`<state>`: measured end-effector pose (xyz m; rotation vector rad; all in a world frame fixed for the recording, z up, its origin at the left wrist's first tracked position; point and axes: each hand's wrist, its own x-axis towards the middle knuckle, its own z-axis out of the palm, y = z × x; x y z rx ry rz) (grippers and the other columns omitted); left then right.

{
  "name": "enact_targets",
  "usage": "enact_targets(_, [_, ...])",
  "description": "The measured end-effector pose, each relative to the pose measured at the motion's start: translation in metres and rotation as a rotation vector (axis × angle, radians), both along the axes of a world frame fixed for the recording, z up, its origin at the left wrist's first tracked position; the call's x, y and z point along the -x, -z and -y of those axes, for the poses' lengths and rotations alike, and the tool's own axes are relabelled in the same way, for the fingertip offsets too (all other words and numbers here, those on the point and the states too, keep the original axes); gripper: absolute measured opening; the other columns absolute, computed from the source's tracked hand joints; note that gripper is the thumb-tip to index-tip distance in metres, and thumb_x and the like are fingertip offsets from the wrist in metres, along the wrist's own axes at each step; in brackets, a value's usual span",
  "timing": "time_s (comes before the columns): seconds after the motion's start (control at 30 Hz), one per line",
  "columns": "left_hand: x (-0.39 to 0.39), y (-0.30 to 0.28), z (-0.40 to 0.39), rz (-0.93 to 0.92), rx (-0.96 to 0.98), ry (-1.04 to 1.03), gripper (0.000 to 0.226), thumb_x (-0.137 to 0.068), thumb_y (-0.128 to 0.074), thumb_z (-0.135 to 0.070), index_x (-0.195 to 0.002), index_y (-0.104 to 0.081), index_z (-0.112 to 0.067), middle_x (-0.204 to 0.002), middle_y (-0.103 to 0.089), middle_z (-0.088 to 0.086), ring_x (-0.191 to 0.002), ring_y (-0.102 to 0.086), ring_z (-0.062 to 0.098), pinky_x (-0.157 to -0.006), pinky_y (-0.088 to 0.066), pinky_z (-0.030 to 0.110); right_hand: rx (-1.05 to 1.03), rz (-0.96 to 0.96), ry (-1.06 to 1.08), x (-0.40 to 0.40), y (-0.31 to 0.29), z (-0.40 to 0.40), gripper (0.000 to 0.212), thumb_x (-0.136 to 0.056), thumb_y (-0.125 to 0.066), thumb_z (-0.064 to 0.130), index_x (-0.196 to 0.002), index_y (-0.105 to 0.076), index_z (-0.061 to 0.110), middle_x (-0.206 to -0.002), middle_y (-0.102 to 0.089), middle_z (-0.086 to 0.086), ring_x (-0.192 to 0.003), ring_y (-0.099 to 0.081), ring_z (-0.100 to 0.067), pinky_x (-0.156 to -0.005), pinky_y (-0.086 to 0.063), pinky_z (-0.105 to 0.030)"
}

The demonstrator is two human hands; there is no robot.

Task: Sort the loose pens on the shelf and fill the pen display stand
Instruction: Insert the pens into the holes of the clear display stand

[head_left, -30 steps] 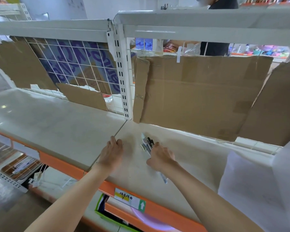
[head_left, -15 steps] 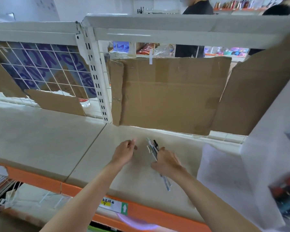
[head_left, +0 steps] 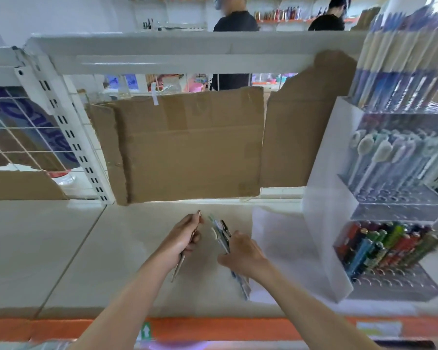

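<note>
Your left hand (head_left: 181, 238) grips 1 slim metallic pen (head_left: 178, 263); your right hand (head_left: 240, 252) clasps a mixed pen bundle (head_left: 221, 234). Match types before slotting into the tiered clear acrylic stand (head_left: 400, 205).

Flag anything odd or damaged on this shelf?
The cardboard backing is makeshift: ragged, torn edges, overlapping sheets, one tilted piece at upper right. The pen display stand has empty holes in its lower tiers. Nothing spilled.

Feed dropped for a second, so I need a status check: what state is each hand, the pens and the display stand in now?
left hand: grips a single pen
right hand: grips a bundle of pens
pen display stand: upright on shelf, tiers part filled, empty holes in front rows
</note>
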<state>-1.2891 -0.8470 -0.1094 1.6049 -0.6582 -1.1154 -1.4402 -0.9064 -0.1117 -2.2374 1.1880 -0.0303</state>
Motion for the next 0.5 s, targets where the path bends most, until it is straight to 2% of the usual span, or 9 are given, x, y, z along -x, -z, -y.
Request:
enact_targets(0.1, [0.005, 0.000, 0.001, -0.026, -0.002, 0.017, 0.035, -0.100, -0.024, -0.046, -0.090, -0.046, -0.021, -0.050, -0.040, -0.002, -0.036, -0.020, 0.007, -0.037, -0.014, 0.012, -0.006, -0.012, -0.003, 0.007, 0.002, 0.003, 0.026, -0.074, -0.060, 0.026, -0.083, -0.043, 0.009, -0.072, -0.043, 0.000, -0.071, -0.051, -0.024, -0.050, -0.033, -0.025])
enact_targets(0.2, [0.006, -0.001, 0.001, -0.095, 0.009, 0.017, 0.036, -0.100, -0.018, -0.048, -0.089, -0.040, -0.021, -0.048, -0.043, -0.001, -0.034, -0.021, 0.007, -0.036, -0.016, 0.013, -0.021, -0.025, -0.004, 0.012, 0.006, 0.006, 0.025, -0.073, -0.060, 0.026, -0.079, -0.041, 0.010, -0.072, -0.043, 0.001, -0.067, -0.049, -0.021, -0.046, -0.032, -0.025])
enact_targets(0.33, [0.006, -0.001, -0.001, -0.068, 0.051, 0.016, 0.041, -0.099, -0.019, -0.049, -0.084, -0.039, -0.017, -0.044, -0.040, 0.000, -0.032, -0.020, 0.008, -0.037, -0.015, 0.016, -0.051, -0.025, 0.021, 0.014, 0.010, 0.008, 0.026, -0.070, -0.059, 0.027, -0.075, -0.037, 0.014, -0.072, -0.047, 0.000, -0.067, -0.050, -0.022, -0.043, -0.030, -0.025])
enact_targets(0.43, [0.007, -0.004, -0.003, 0.014, 0.054, 0.029, 0.050, -0.097, -0.025, -0.053, -0.070, -0.039, -0.014, -0.042, -0.032, -0.001, -0.034, -0.019, 0.009, -0.038, -0.016, 0.018, -0.043, -0.026, 0.002, 0.013, 0.011, 0.008, 0.028, -0.071, -0.059, 0.028, -0.083, -0.040, 0.011, -0.072, -0.045, 0.001, -0.072, -0.051, -0.024, -0.044, -0.029, -0.024])
enact_targets(0.5, [0.006, -0.006, -0.002, 0.002, 0.016, -0.005, 0.049, -0.097, -0.028, -0.053, -0.066, -0.037, -0.016, -0.043, -0.028, -0.004, -0.035, -0.018, 0.009, -0.037, -0.015, 0.016, -0.042, -0.026, -0.006, 0.014, 0.011, 0.008, 0.030, -0.072, -0.059, 0.028, -0.087, -0.040, 0.010, -0.073, -0.043, 0.001, -0.073, -0.050, -0.024, -0.045, -0.028, -0.024])
